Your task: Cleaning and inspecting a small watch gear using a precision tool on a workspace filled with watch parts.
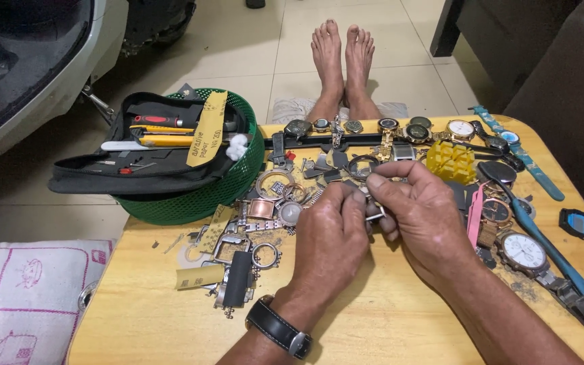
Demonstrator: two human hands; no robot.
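My left hand and my right hand meet over the middle of a low wooden table. Together they pinch a small metal watch part between the fingertips; most of it is hidden by my fingers. A black wristwatch is strapped on my left wrist. Just left of my hands lie loose watch cases, rings and bracelet pieces. To the right of my right hand lie several wristwatches, and a row of watches runs along the far edge.
A green mesh basket with a black tool pouch sits at the table's far left corner. A yellow plastic block stands at the back right. My bare feet rest on the tiled floor beyond. A patterned cushion lies at left.
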